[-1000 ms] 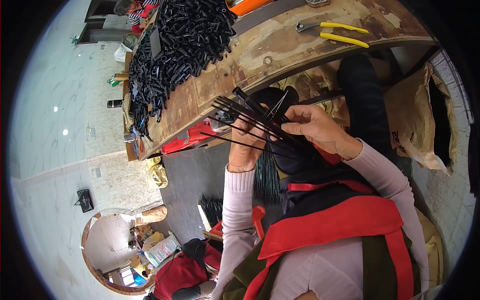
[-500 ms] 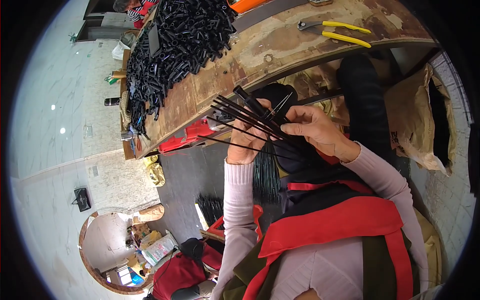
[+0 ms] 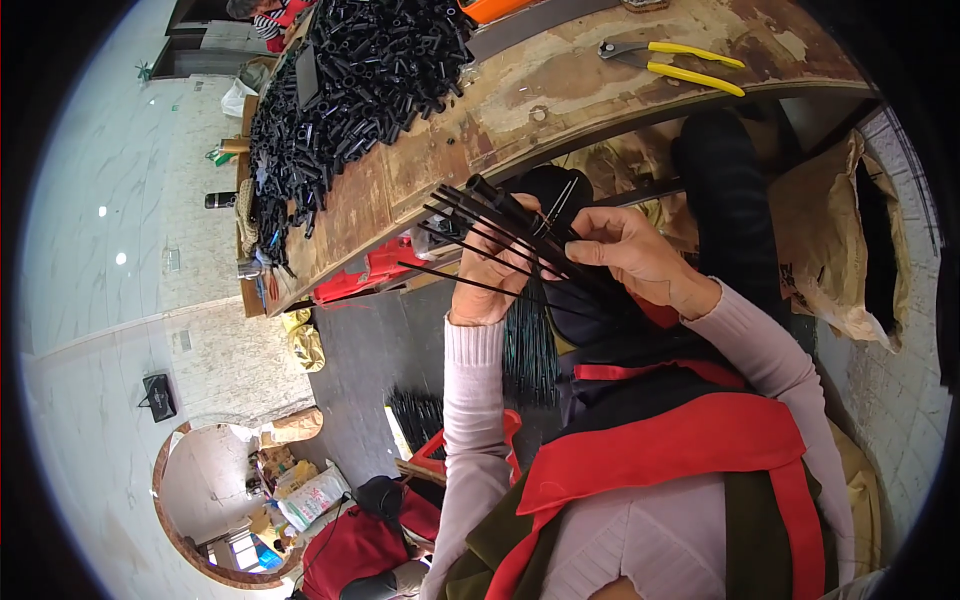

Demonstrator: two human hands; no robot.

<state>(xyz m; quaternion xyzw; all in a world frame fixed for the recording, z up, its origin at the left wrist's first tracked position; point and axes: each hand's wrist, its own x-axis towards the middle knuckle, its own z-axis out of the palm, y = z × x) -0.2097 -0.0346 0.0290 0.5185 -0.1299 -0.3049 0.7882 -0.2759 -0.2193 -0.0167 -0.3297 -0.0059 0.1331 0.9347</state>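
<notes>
Basically, it all comes down to how the black rods (image 3: 545, 250) lie between the two hands. The left hand (image 3: 485, 285) is wrapped around them from behind, gripping the bunch along with a fatter black tube (image 3: 505, 206), which sits on the far side of the rods. Long axis of the bunch is a diagonal: loose ends fan out past the left hand, far and to its left, while the other ends slope back under the right hand (image 3: 635, 255) toward the lap. The tube lies roughly along the same diagonal, open end pointing away left, so the left hand is clearly the nearer one to it. The right hand comes in from the right, bent thumb and fingers close together at the bunch's edge; can't tell what, if anything, is pinched there. A couple of thin pale strips (image 3: 565, 203) poke up just beyond its fingertips, crossing the tube's line.

Below the left hand there's another bundle of thin dark rods (image 3: 530, 355). Beyond both hands is the worn wooden surface (image 3: 500, 125), with yellow-handled pliers (image 3: 695, 79) past the right hand and a big heap of black tube pieces (image 3: 355, 95) past the left.
</notes>
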